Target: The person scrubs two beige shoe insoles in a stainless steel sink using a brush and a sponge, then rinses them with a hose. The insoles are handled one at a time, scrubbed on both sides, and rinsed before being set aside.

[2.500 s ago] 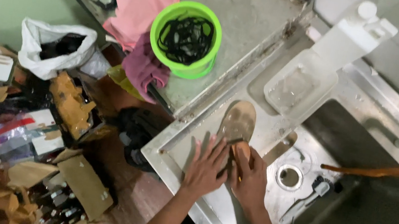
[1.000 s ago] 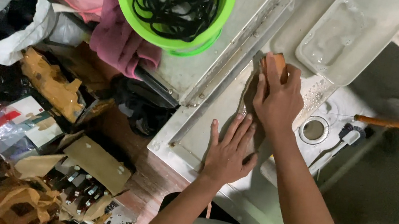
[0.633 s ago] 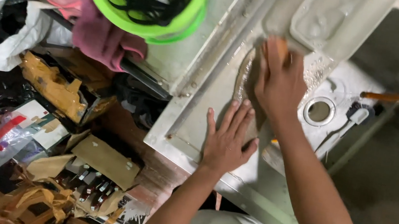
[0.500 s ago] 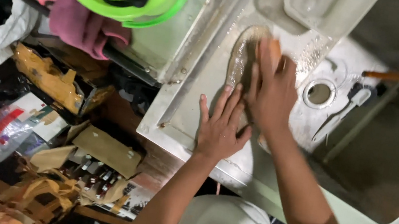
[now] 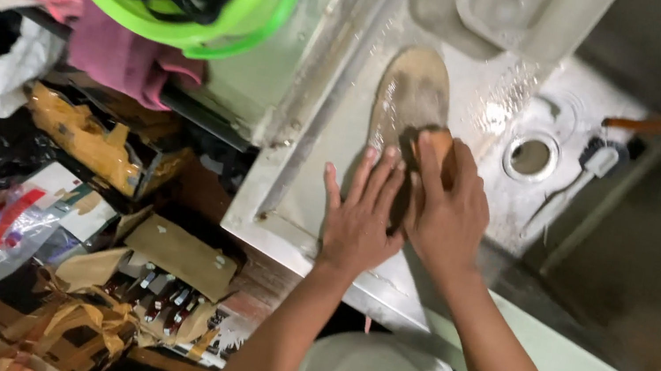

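our left hand (image 5: 360, 222) presses flat, fingers spread, on the brown shoe sole (image 5: 409, 100); our right hand (image 5: 447, 210) fingers grip an orange sponge (image 5: 437, 145) on it.

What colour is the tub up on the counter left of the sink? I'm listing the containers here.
Bright green tub, holding dark tangled items; seen clearly in the head view.

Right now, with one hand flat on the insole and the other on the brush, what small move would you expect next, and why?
Probably a brush stroke up toward the toe. The right hand presses the orange brush on the lower half of the tan insole, the left hand pins its heel end to the wet drainboard, and the toe half lies uncovered above.
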